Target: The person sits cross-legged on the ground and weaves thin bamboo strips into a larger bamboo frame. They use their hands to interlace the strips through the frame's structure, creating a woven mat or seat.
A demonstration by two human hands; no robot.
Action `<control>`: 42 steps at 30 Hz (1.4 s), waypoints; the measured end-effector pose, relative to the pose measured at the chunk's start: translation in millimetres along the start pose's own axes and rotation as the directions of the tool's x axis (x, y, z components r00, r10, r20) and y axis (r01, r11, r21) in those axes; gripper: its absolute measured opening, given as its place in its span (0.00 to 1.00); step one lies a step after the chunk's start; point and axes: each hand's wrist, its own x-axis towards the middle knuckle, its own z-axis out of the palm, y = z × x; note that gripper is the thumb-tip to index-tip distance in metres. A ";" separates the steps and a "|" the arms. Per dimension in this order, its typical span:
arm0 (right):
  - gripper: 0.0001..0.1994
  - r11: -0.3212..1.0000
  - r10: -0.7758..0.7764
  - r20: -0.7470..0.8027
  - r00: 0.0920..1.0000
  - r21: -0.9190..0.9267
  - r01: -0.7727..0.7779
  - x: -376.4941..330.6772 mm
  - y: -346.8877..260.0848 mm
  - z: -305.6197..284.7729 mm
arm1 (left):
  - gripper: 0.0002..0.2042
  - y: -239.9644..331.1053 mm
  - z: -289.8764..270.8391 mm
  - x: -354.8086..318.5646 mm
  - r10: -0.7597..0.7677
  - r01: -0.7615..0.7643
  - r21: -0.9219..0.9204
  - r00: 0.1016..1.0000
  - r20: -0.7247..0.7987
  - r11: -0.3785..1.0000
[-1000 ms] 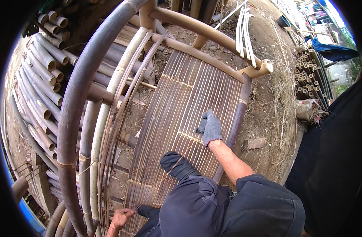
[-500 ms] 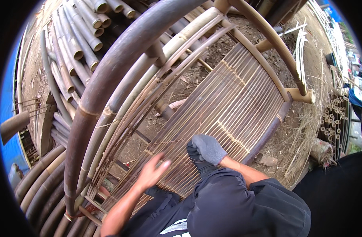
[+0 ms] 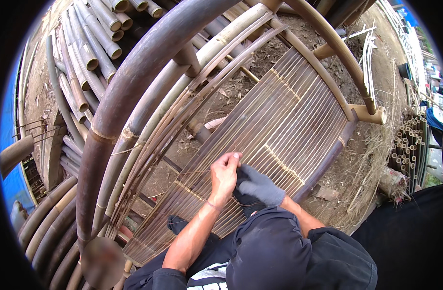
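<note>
My bare left hand (image 3: 225, 176) is raised over the slatted bamboo panel (image 3: 308, 121), its thumb and fingers closed in a pinch. A thin brown strand (image 3: 235, 145) shows at its fingertips; the strand is hard to follow against the slats. Close beside it is my right hand (image 3: 261, 186) in a grey knitted glove. The gloved fingers are stretched toward the left hand with the thumb apart, and their tips are partly hidden. Dark-clad feet rest on the slats below my hands. Pale lashings (image 3: 284, 164) cross the slats in rows.
A thick curved bamboo rail (image 3: 149, 63) arches along the left, with slimmer poles beside it. Another curved rail (image 3: 340, 46) rises at the far right. Cut bamboo poles (image 3: 93, 38) are piled at the upper left, with curved ones (image 3: 42, 227) at the lower left.
My left hand has moved right and away from me, from loosely spread to a pinch beside the right hand. My gloved right hand has loosened from a fist and shifted slightly nearer.
</note>
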 end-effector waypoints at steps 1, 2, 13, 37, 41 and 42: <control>0.21 0.952 0.020 -0.051 0.999 0.305 -0.003 4.0 -2.1 -0.2 | 0.12 -5.5 -2.2 -7.8 0.035 -0.034 0.075 0.999 -0.011 0.997; 0.23 0.828 0.110 -0.124 0.986 0.560 -0.022 9.0 -3.0 -0.5 | 0.12 -11.4 -4.7 -16.4 0.097 -0.093 0.153 0.995 -0.022 0.984; 0.12 0.923 0.173 -0.416 0.893 0.386 0.001 21.5 -11.3 -34.2 | 0.12 -50.8 -41.6 -37.7 -0.068 0.071 0.037 0.994 -0.084 0.997; 0.20 0.903 0.005 -0.251 0.968 -0.414 -0.112 -5.0 8.7 -6.7 | 0.12 -52.8 -2.0 -49.3 -0.059 0.063 0.185 0.998 -0.026 0.981; 0.12 0.947 -0.066 -0.258 0.964 -0.320 -0.020 -1.8 12.4 -3.4 | 0.12 -47.0 1.9 -55.2 0.017 -0.023 0.330 1.000 0.021 0.944; 0.12 0.942 -0.110 -0.256 0.960 -0.336 0.019 -1.9 12.8 -3.2 | 0.12 -45.4 0.4 -54.0 0.047 -0.057 0.366 0.998 0.036 0.929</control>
